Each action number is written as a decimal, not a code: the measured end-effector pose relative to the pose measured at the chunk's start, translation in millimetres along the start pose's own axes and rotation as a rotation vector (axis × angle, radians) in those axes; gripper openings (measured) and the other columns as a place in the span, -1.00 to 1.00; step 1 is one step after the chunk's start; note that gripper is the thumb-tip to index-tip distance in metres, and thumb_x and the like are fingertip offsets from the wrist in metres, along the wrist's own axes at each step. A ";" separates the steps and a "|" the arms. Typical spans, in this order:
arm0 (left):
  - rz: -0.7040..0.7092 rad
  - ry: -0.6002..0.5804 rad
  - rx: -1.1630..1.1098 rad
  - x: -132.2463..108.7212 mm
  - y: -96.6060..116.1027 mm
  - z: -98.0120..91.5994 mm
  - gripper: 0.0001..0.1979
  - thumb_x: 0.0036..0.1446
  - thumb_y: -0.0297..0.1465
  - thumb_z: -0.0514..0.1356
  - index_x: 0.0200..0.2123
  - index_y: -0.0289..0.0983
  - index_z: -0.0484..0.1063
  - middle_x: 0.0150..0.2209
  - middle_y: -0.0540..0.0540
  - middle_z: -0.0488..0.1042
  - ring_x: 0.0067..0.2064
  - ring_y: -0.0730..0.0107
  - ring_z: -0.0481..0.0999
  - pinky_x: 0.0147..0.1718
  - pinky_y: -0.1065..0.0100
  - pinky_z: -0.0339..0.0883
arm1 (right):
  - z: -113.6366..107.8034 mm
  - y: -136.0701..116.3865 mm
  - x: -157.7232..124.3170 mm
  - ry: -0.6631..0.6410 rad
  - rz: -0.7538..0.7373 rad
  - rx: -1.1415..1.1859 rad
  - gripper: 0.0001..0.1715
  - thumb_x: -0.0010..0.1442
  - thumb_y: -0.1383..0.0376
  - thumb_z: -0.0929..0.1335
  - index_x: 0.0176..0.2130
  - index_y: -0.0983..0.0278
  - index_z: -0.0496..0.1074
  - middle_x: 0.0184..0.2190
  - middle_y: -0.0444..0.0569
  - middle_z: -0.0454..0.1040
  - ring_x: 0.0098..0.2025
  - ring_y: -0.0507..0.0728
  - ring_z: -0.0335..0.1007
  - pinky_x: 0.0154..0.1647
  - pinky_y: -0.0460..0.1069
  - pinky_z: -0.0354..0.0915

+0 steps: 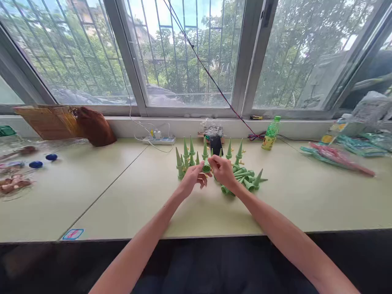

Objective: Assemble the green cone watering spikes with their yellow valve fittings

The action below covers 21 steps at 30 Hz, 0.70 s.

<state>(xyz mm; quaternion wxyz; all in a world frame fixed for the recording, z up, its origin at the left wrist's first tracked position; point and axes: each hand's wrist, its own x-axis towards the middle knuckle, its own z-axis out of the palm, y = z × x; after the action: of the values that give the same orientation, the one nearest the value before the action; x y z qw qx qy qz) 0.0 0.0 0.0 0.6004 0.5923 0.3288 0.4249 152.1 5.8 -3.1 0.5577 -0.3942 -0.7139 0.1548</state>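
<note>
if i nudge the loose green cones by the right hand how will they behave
The green cones would probably roll in curves, given their tapered shape. They look light, since the visible wide ends are hollow, and likely stiff, as their sides look straight.

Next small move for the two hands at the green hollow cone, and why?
Probably a gentle press by the right hand at the side of the green hollow cone, with the left hand steadying it. The right hand is bunched close there, and some upright green cones nearby carry small yellowish side pieces. Whether this one has its piece is hidden.
</note>
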 end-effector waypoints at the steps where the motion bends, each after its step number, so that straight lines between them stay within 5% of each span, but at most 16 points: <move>1: 0.012 -0.010 0.008 -0.4 0.0 -0.8 -0.52 0.20 -0.01 0.11 -0.33 -0.39 0.38 -0.37 -0.19 0.50 -0.63 0.49 0.38 -0.71 0.43 0.17 | 0.2 -0.7 0.2 0.002 -0.002 0.000 -0.58 0.31 0.13 0.23 -0.53 0.25 0.14 -0.65 -0.22 0.10 -0.59 -0.04 -0.02 -0.54 -0.10 -0.01; 11: 0.109 -0.033 0.169 -6.0 5.4 -0.5 -0.59 0.19 -0.06 0.16 -0.26 -0.34 0.40 -0.55 0.00 0.34 -0.58 0.47 0.40 -0.70 0.47 0.22 | 0.8 0.5 1.5 -0.019 0.079 0.093 -0.53 0.29 0.03 0.23 -0.53 0.23 0.12 -0.63 -0.22 0.04 -0.62 -0.04 -0.04 -0.61 -0.12 0.05; 21: 0.229 0.032 0.378 -2.8 -3.0 -1.0 -0.64 0.17 -0.11 0.20 -0.21 -0.31 0.41 -0.49 0.02 0.33 -0.60 0.53 0.39 -0.75 0.52 0.20 | -0.9 4.8 3.6 -0.033 0.162 0.136 -0.53 0.27 0.04 0.27 -0.55 0.24 0.17 -0.66 -0.21 0.09 -0.61 -0.03 -0.01 -0.60 -0.08 -0.03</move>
<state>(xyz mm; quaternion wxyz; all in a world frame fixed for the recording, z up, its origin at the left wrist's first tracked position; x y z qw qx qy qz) -1.7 -1.9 -3.4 0.4214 0.7209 0.3426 0.4305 154.6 11.3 -3.5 0.5571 -0.4093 -0.6766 0.2537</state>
